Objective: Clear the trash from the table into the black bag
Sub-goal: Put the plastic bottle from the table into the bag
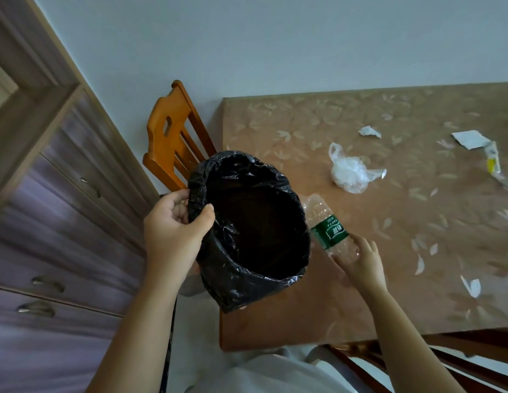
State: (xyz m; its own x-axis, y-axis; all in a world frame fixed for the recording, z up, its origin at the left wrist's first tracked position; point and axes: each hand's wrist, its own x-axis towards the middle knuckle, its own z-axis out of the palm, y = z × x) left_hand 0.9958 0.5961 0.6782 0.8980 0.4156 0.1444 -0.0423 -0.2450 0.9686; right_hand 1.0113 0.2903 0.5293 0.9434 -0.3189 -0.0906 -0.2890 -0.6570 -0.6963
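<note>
The black bag [248, 231] is held open at the desk's [389, 293] near-left corner, its rim pinched by the left hand [173, 231]. A clear bottle [329, 225] beside the rim is gripped by the right hand's [363, 265] closed fingers [363, 246]. Next, the bottle is to be tipped in; a plastic bag [350, 171] and paper scraps [369, 131] remain.

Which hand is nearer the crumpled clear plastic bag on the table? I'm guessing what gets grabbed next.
Right. The right hand holds the bottle just below the clear plastic bag; the left hand grips the black bag rim, farther off.
</note>
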